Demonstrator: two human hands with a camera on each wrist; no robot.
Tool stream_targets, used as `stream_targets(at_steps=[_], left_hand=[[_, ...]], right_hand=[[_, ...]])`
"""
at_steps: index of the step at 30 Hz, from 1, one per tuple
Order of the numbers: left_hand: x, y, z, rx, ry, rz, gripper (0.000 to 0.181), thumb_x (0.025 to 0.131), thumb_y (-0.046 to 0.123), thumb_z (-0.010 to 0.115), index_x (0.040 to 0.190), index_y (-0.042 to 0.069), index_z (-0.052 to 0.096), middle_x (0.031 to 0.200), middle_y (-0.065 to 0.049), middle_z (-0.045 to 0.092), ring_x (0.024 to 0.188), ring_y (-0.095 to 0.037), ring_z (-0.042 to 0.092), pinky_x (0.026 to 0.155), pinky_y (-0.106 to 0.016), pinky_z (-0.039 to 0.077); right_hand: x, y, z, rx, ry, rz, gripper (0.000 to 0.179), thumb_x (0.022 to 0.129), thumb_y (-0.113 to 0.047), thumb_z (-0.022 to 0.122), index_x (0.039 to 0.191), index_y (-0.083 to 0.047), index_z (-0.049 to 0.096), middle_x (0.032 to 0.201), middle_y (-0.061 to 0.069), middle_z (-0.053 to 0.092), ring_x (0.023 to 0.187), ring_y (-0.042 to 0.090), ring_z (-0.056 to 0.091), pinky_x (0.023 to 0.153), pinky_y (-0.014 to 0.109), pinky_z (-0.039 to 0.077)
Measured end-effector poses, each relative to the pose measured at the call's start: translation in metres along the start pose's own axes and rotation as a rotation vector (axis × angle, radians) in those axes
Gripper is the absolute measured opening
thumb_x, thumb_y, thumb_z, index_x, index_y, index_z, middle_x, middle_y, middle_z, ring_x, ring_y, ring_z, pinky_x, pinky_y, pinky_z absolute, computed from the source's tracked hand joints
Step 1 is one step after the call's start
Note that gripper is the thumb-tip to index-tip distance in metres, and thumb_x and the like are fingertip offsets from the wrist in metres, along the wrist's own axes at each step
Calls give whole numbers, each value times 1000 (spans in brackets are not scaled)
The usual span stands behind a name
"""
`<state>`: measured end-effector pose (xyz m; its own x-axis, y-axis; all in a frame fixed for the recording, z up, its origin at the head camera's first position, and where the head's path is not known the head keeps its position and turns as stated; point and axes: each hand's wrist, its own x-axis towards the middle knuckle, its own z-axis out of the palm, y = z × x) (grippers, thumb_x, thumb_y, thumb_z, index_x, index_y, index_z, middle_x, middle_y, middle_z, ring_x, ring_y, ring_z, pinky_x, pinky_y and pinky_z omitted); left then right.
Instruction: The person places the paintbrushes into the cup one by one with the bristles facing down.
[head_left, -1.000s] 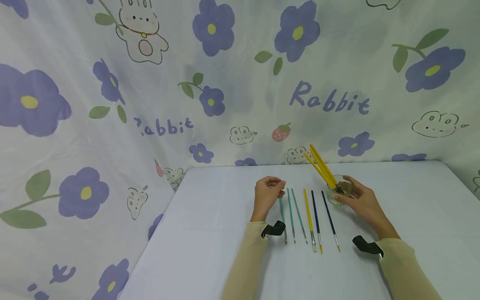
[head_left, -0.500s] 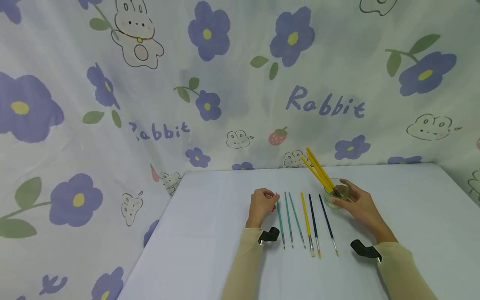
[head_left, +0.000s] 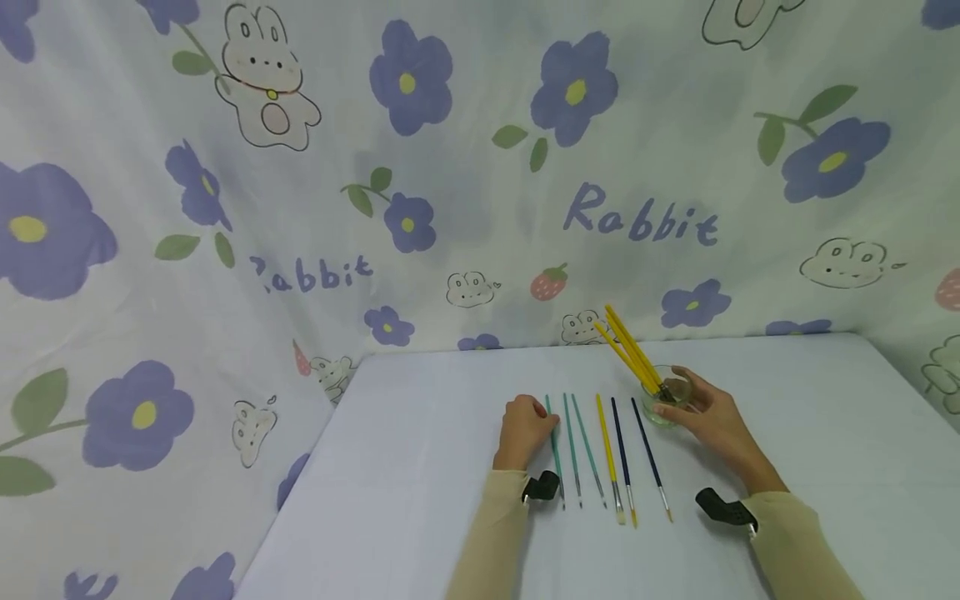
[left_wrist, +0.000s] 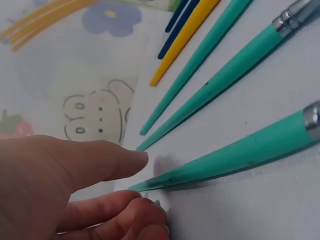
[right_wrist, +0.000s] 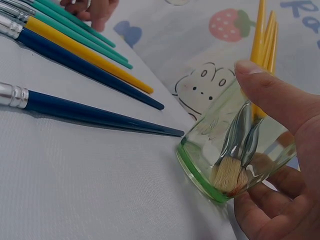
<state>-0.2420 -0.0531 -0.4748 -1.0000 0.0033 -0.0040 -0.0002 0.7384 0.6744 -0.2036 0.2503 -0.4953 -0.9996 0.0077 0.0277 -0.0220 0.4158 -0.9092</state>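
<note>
My left hand (head_left: 522, 433) is at the handle end of the leftmost teal paintbrush (head_left: 557, 468). In the left wrist view the thumb (left_wrist: 115, 159) and bent fingers (left_wrist: 120, 212) lie either side of that tip, with a gap between them. My right hand (head_left: 716, 425) grips a clear glass (right_wrist: 205, 125) with a green-tinted base, tilted in the right wrist view. Several yellow-handled paintbrushes (head_left: 624, 354) stand in the glass, bristles down. Two more teal paintbrushes, one yellow paintbrush (head_left: 606, 442) and two dark blue paintbrushes lie side by side between the hands, bristles toward me.
A white cloth (head_left: 397, 483) covers the table. Behind and to the left hangs a curtain (head_left: 480, 208) printed with purple flowers and rabbits. A dark strap-like wrist camera (head_left: 542, 486) sits on each beige sleeve.
My left hand has come down beside the leftmost teal brush, nearer its handle end. The right hand keeps hold of the glass. The head view has tilted up slightly.
</note>
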Motion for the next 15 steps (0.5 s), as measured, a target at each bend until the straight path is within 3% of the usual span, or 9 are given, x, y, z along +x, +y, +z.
stream_targets(at_steps=[9, 15], left_hand=[[-4, -2, -1, 61, -13, 9, 17, 84, 10, 80, 76, 4, 66, 77, -6, 67, 67, -17, 60, 59, -29, 51], [-7, 1, -3, 107, -12, 12, 18, 84, 10, 80, 73, 2, 68, 74, -9, 70, 59, -17, 61, 52, -28, 50]], right_hand=[[1, 3, 2, 5, 2, 10, 97, 90, -48, 78, 164, -14, 26, 158, 22, 48, 150, 51, 36, 119, 70, 33], [0, 3, 1, 0, 5, 7, 96, 90, -50, 77, 164, -14, 27, 157, 22, 49, 150, 52, 36, 118, 70, 35]])
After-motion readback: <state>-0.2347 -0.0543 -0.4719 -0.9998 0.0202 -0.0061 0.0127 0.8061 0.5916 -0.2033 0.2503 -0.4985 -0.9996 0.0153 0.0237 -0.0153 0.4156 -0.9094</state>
